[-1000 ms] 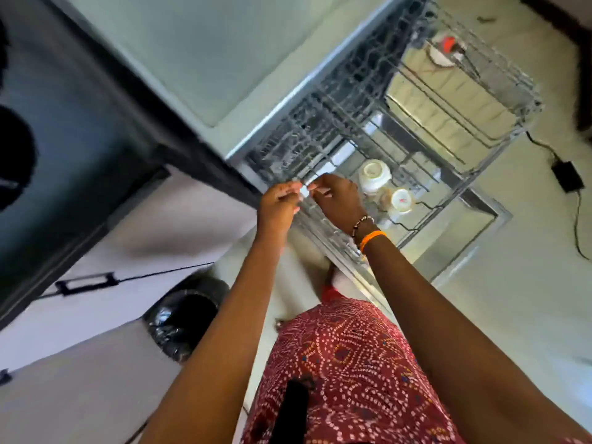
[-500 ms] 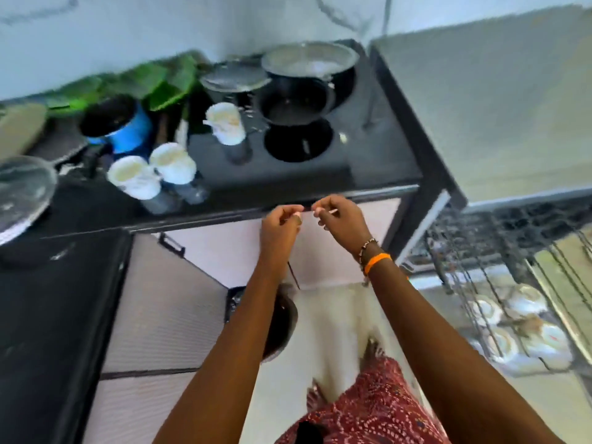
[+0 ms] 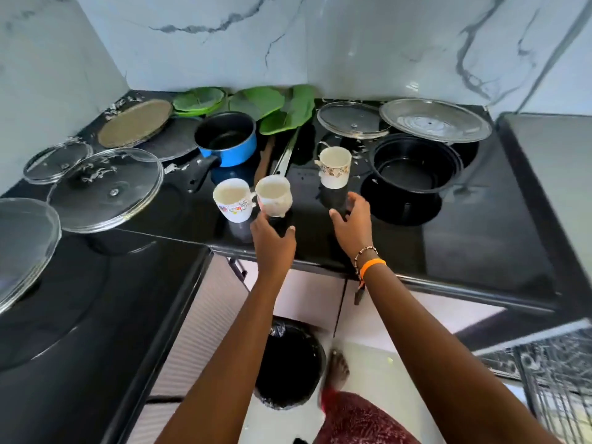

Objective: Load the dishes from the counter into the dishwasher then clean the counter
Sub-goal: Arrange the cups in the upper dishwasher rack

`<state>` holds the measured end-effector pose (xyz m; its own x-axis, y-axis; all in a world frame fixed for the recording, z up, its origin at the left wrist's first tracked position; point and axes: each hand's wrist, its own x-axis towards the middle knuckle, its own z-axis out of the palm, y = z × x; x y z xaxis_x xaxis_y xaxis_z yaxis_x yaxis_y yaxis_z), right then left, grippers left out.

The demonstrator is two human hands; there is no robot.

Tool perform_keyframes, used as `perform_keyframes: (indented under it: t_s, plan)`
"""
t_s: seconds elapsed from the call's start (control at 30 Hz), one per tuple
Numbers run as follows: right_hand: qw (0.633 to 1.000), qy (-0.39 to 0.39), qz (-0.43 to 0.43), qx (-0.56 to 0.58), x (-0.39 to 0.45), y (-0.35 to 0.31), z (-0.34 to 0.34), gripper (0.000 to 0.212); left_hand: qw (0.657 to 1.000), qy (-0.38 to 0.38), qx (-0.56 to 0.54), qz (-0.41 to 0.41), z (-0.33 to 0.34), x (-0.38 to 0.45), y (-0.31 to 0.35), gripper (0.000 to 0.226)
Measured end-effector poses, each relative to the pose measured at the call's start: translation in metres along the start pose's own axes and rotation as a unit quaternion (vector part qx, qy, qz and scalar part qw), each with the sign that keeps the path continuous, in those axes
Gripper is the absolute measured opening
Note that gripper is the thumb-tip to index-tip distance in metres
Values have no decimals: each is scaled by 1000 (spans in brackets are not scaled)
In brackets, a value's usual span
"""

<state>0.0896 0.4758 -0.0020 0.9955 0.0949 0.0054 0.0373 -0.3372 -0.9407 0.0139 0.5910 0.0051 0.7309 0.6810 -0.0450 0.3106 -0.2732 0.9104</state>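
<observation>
Reaching forward over the glossy black counter [image 3: 464,251], both your arms are stretched out, palms down. Your left hand [image 3: 273,243] spreads its fingers just beneath the plain white ceramic mug [image 3: 274,195], close to it; contact is unclear. Your right hand [image 3: 352,224], with a beaded bracelet and an orange band at the wrist, hangs open and empty below the floral-banded white mug [image 3: 334,167]. A third flowered white mug [image 3: 232,200] stands touching the plain one. The wire dishwasher rack [image 3: 557,376] sits at lower right.
</observation>
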Motion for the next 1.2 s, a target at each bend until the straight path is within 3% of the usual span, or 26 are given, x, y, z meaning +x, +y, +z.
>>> perform_keyframes:
  t_s: [0.2, 0.37, 0.63, 0.97, 1.2]
  plan:
    - [1000, 18, 0, -12, 70, -3, 21, 78, 999, 23, 21, -8, 26, 47, 14, 88]
    - [999, 8, 3, 39, 98, -8, 23, 69, 999, 52, -1, 16, 40, 80, 15, 77]
    - [997, 49, -51, -1, 91, 14, 24, 66, 997, 52, -42, 46, 50, 90, 12, 68]
    - [996, 73, -51, -9, 18, 21, -9, 67, 991, -43, -38, 118, 36, 51, 7, 70]
    - [985, 165, -37, 29, -66, 32, -55, 68, 974, -123, -58, 179, 34, -9, 8, 68]
